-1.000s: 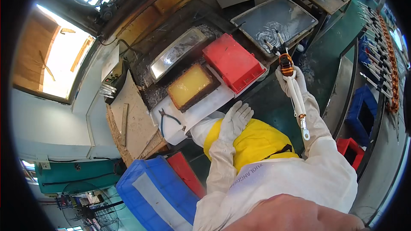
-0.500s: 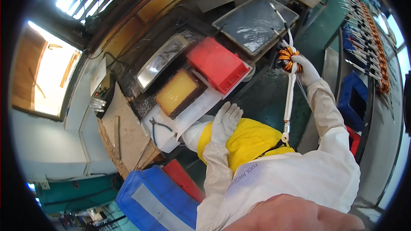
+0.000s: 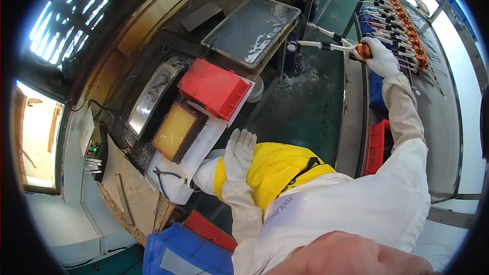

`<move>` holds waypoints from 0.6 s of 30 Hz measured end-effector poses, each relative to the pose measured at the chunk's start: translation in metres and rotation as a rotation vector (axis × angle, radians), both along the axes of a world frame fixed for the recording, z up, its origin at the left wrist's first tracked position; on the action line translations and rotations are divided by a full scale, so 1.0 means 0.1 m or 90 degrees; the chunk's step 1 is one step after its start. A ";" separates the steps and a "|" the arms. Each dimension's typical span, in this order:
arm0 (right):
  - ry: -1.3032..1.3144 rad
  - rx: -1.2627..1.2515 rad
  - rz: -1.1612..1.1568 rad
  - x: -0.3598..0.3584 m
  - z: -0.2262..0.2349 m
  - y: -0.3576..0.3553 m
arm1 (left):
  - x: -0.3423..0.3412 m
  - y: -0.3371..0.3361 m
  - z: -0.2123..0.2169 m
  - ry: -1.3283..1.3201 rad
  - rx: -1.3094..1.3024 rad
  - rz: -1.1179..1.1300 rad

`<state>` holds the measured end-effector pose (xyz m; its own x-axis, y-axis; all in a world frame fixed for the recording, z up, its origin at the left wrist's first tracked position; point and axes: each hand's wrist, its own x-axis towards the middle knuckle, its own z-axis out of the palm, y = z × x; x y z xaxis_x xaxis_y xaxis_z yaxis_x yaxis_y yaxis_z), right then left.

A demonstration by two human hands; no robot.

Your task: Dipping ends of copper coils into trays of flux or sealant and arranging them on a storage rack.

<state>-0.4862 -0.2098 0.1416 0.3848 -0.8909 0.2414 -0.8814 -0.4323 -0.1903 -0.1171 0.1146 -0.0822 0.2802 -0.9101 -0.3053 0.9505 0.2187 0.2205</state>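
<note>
While my right hand [image 3: 381, 57] reaches out to the far right, its grip is pressed around a copper-wound coil [image 3: 362, 50], whose white sleeved leads [image 3: 326, 40] trail leftward in the air over the green floor [image 3: 305, 112]. That coil sits at the near end of a long rack [image 3: 407, 25] already lined with like coils, so I judge the step in hand to be the transfer between rack and worker: either setting this piece into the row or lifting it out; which of the two I cannot tell. My left hand [image 3: 239, 147], gloved in white, lies flat with fingers spread on the yellow apron [image 3: 277, 170] and holds nothing. Farther left, the counter [image 3: 168, 35] carries a red bin [image 3: 214, 87], a tray of yellow liquid [image 3: 175, 131], a narrow metal trough [image 3: 150, 99] and, farther off, a wide grey tray [image 3: 254, 29]; pliers [image 3: 165, 175] rest on the white sheet near the edge. A blue crate [image 3: 183, 252] stands near my left side. Whatever follows calls for a steady wrist, keeping the leads clear of neighbouring coils.
</note>
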 end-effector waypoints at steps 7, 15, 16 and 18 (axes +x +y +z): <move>0.108 -0.107 -0.123 -1.54 0.07 -0.28 | -0.07 -0.03 0.12 -0.021 0.028 -0.007; 0.129 -0.056 -0.380 -3.41 -0.24 -0.43 | -0.03 -0.03 0.05 0.012 0.008 -0.006; 0.108 -0.072 -0.421 -3.59 -0.34 -0.43 | -0.01 -0.04 0.01 0.016 0.008 -0.004; 0.077 -0.078 -0.448 -3.61 -0.52 -0.42 | -0.01 0.02 0.01 0.008 0.007 0.004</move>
